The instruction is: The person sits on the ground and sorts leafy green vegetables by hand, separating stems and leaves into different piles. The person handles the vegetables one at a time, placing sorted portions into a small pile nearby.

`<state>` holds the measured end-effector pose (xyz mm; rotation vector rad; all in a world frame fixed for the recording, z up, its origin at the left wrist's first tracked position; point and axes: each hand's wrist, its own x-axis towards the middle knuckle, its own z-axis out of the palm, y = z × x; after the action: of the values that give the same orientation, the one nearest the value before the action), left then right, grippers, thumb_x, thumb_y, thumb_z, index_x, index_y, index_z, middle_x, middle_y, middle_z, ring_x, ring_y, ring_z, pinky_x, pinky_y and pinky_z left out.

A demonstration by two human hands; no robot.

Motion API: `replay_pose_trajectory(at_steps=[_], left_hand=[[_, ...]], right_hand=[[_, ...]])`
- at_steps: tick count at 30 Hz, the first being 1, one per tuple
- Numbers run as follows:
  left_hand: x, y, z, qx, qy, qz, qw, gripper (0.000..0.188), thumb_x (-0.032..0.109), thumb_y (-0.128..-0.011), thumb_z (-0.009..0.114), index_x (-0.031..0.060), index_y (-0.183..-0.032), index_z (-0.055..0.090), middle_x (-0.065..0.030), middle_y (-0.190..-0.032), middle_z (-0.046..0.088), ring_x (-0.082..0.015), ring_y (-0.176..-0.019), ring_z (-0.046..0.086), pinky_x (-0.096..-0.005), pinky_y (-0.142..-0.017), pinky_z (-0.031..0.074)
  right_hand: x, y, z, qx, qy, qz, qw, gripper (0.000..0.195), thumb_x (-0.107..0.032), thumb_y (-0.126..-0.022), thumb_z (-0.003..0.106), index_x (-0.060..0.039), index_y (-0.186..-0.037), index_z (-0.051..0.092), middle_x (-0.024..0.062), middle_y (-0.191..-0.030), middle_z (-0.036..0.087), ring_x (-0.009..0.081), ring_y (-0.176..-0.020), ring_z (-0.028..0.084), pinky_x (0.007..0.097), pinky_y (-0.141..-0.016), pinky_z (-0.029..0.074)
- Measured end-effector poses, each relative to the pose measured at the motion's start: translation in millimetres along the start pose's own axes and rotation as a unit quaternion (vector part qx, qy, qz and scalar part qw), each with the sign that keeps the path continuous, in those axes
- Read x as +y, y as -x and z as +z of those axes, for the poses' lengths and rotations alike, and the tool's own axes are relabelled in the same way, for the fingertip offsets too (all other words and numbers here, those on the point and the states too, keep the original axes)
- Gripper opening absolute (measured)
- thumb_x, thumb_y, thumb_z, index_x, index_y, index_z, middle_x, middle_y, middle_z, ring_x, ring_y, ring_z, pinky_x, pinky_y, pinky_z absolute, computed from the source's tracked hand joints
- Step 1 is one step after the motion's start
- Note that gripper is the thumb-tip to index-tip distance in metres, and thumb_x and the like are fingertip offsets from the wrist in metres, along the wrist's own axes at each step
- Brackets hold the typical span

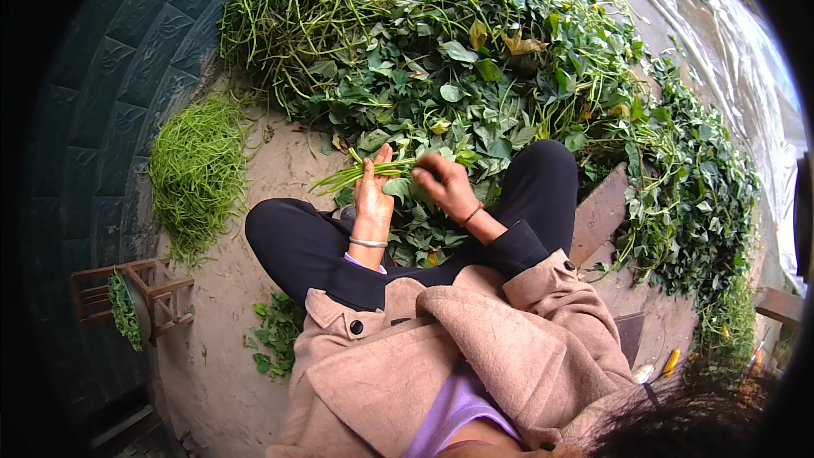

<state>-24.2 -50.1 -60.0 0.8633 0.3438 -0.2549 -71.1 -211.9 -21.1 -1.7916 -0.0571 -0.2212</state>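
My left hand [374, 194], palm up with a silver bangle at the wrist, holds a small bunch of long green leaf stalks [340, 179] under its thumb. At the bunch's right end is my right hand [447, 186], fingers curled and slightly blurred. Whether those fingers pinch a stalk or leaf is hidden. One heart-shaped green leaf [397, 187] hangs just below the stalks, between the hands. Beyond and beneath them spreads a large heap of leafy green vines [483, 89], which look like sweet potato vines, with a few yellowed leaves.
Stripped stems [305, 19] are heaped at the back left. A smaller pile of green stalks [197, 172] lies beside the dark tiled wall [102, 95]. Left is a wooden stool [168, 292] on its side. Plastic sheeting [725, 32] borders the right, with a wooden board [598, 216] nearer me.
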Motion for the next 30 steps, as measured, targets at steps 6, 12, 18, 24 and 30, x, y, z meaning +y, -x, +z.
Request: replay_pose_trajectory(at_steps=[6,12,18,24,30], left_hand=[[-10.2,18.4,18.2,-0.044,-0.036,-0.012,0.998,0.055,0.040,-0.095,0.045,-0.0032,-0.130,0.047,-0.0155,-0.137,0.045,-0.0221,-0.127,0.041,-0.0355,-0.105,0.029],[-21.5,18.5,20.9,-0.038,0.027,0.002,0.999,0.046,0.030,-0.098,0.043,-0.0087,-0.121,0.049,-0.0194,-0.130,0.050,-0.0273,-0.128,0.041,-0.0363,-0.104,0.036],[-21.3,9.7,10.0,0.021,0.087,-0.049,0.995,0.043,0.031,-0.098,0.043,-0.0049,-0.122,0.047,-0.0192,-0.130,0.051,-0.0285,-0.124,0.046,-0.0369,-0.101,0.042],[1.8,-2.3,-6.0,0.055,0.154,-0.053,0.985,0.043,0.031,-0.098,0.039,-0.0015,-0.126,0.045,-0.0111,-0.133,0.050,-0.0236,-0.129,0.041,-0.0369,-0.105,0.037],[4.0,-3.7,-8.9,0.076,0.136,-0.032,0.987,0.046,0.033,-0.098,0.040,-0.0025,-0.128,0.043,-0.0109,-0.135,0.047,-0.0234,-0.130,0.040,-0.0377,-0.107,0.034]], right_hand=[[3.6,11.8,17.4,-0.005,0.146,0.008,0.989,0.021,-0.019,-0.077,0.069,-0.0006,-0.085,0.064,0.0119,-0.076,0.061,0.0257,-0.065,0.060,0.0343,-0.059,0.046],[17.0,12.1,19.5,0.023,0.092,0.050,0.994,0.015,-0.012,-0.074,0.062,-0.0007,-0.083,0.065,0.0126,-0.077,0.061,0.0286,-0.067,0.061,0.0359,-0.061,0.048],[22.8,13.1,19.2,0.008,-0.037,0.127,0.991,0.015,-0.009,-0.078,0.059,0.0034,-0.085,0.063,0.0047,-0.071,0.062,0.0105,-0.063,0.055,0.0260,-0.060,0.045],[28.7,-5.7,-15.2,-0.019,-0.232,0.167,0.958,0.010,-0.010,-0.084,0.059,-0.0006,-0.087,0.062,-0.0047,-0.076,0.057,0.0037,-0.067,0.047,0.0184,-0.061,0.038],[12.6,-5.4,-17.3,-0.102,-0.173,0.143,0.969,0.011,-0.007,-0.085,0.056,-0.0026,-0.094,0.061,-0.0043,-0.075,0.056,0.0035,-0.066,0.048,0.0189,-0.059,0.039]])
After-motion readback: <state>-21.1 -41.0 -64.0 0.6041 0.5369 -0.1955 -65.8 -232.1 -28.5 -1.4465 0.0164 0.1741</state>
